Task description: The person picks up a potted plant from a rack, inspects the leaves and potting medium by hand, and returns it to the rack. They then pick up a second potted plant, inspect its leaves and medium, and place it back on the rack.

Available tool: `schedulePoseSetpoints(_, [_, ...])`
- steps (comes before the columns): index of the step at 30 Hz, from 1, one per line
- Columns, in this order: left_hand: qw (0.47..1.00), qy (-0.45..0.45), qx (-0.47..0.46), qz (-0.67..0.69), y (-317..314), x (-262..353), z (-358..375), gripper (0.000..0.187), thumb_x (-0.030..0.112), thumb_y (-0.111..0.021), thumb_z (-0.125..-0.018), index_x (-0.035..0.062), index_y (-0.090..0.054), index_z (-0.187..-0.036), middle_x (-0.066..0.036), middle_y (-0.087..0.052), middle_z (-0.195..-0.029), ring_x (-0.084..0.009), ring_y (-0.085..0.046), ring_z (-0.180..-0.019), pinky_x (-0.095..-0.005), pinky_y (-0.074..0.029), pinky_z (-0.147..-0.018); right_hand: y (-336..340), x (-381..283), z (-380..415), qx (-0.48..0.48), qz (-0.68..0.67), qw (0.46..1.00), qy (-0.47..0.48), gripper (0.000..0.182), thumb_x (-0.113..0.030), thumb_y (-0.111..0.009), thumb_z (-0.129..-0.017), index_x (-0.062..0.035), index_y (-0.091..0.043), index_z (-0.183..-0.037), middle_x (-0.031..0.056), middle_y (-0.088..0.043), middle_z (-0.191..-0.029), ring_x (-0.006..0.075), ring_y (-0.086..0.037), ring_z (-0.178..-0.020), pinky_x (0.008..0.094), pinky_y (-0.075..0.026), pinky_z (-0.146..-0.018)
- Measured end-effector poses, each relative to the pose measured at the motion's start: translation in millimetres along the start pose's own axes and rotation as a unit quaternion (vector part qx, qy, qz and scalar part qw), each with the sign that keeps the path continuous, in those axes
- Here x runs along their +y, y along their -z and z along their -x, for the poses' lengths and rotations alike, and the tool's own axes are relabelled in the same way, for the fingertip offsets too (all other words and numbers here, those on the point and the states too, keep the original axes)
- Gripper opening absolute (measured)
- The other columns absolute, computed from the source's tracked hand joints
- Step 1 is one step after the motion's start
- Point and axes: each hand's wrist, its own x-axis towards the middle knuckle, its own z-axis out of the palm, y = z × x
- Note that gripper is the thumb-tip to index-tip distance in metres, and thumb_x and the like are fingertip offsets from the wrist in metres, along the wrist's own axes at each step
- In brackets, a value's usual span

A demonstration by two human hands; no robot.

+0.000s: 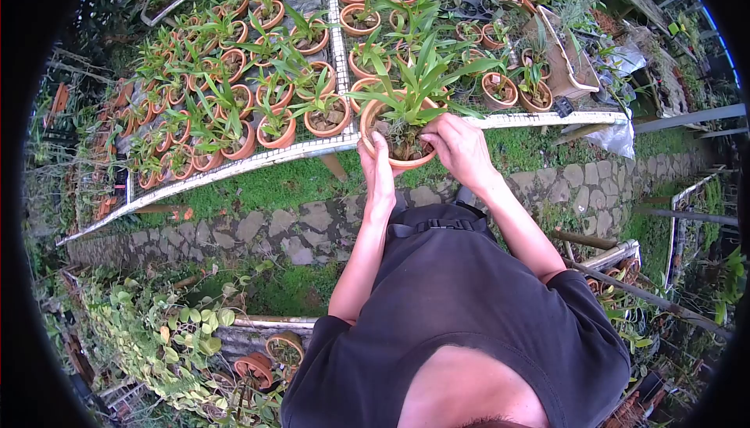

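Note:
A round terracotta pot [373, 119] with a leafy green plant [414, 98] in it is held up at the front edge of the white mesh bench. My left hand [379, 170] grips the pot's left side, thumb over the rim and fingers around the outer wall. At the pot's right side, my right hand [459, 145] has its fingers pressed together at the rim, by the base of the plant. Whatever is between those fingertips is too small to make out. Brown potting material [405, 145] shows inside the pot.
Many potted plants stand in rows on the mesh bench [312, 147]. A rectangular planter [574, 76] and plastic sheeting [613, 140] are at the right. Below the bench runs a stone path [273, 226]. Climbing leaves and more pots [254, 369] are at the lower left.

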Motion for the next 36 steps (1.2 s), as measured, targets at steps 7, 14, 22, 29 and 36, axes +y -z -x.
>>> schedulePoseSetpoints(7, [0.999, -0.006, -0.011, -0.034, 5, -9, -6, 0.066, 0.054, -0.039, -0.102, 0.0105, -0.023, -0.15, -0.018, -0.049, -0.137, -0.0283, -0.064, -0.112, -0.0438, -0.063, -0.08, 0, -3, 5, -0.051, -0.003, 0.995, 0.083, 0.016, -0.005, -0.075, -0.071, -0.0052, -0.068, -0.086, 0.0058, -0.066, -0.087, 0.0252, -0.063, -0.081, 0.036, -0.053, -0.072])
schedulePoseSetpoints(14, [0.999, -0.019, 0.012, -0.034, -2, 2, -1, 0.067, 0.053, -0.04, -0.102, 0.0096, -0.024, -0.15, -0.018, -0.051, -0.133, -0.0275, -0.066, -0.107, -0.0421, -0.064, -0.077, -4, -16, 5, -0.089, 0.009, 0.995, 0.038, 0.009, -0.005, -0.071, -0.076, -0.0047, -0.067, -0.084, 0.0068, -0.066, -0.083, 0.0259, -0.062, -0.078, 0.0362, -0.05, -0.075])
schedulePoseSetpoints(22, [0.999, -0.015, 0.001, -0.03, 3, -1, -1, 0.069, 0.054, -0.039, -0.102, 0.0095, -0.021, -0.152, -0.02, -0.042, -0.142, -0.0306, -0.062, -0.116, -0.0429, -0.063, -0.079, -12, -24, 1, -0.063, -0.096, 0.989, -0.09, 0.007, -0.003, -0.06, -0.091, -0.0004, -0.054, -0.093, 0.0133, -0.067, -0.081, 0.0356, -0.065, -0.077, 0.0412, -0.052, -0.07])
schedulePoseSetpoints(29, [1.0, 0.007, -0.01, -0.006, -4, 15, 10, 0.071, 0.056, -0.039, -0.101, 0.0104, -0.019, -0.153, -0.02, -0.038, -0.146, -0.032, -0.058, -0.122, -0.0449, -0.063, -0.081, 2, -22, -7, -0.05, -0.18, 0.969, -0.163, 0.007, -0.003, -0.063, -0.092, 0.0023, -0.06, -0.095, 0.0141, -0.07, -0.084, 0.0231, -0.066, -0.071, 0.0336, -0.052, -0.067])
schedulePoseSetpoints(36, [1.0, -0.025, 0.01, -0.004, 2, 11, 8, 0.073, 0.056, -0.042, -0.1, 0.0137, -0.017, -0.154, -0.018, -0.035, -0.15, -0.0306, -0.058, -0.123, -0.0434, -0.064, -0.08, 46, 1, 11, -0.022, -0.077, 0.979, -0.19, 0.01, -0.005, -0.069, -0.087, -0.0004, -0.07, -0.096, 0.0085, -0.071, -0.085, 0.018, -0.066, -0.073, 0.0306, -0.052, -0.069])
